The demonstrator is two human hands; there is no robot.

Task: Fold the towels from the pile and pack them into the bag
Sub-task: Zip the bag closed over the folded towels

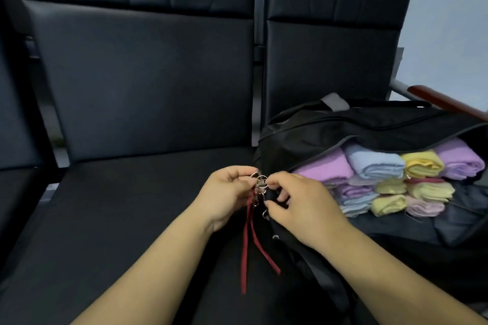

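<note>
A black bag (330, 126) lies on the right seat with its side unzipped. Inside it sit several rolled and folded towels (375, 161) in purple, blue, yellow and pink, stacked in rows. At the bag's left end hang silver zipper rings (260, 182) with two red straps (248, 240) trailing down onto the seat. My left hand (227, 195) pinches the rings from the left. My right hand (301, 203) pinches them from the right, its lower fingers on the black fabric.
Dark padded seats (132, 192) with tall backrests fill the view. A brown wooden armrest (446, 99) on a metal bracket stands behind the bag at the right. A pale wall is at the far right.
</note>
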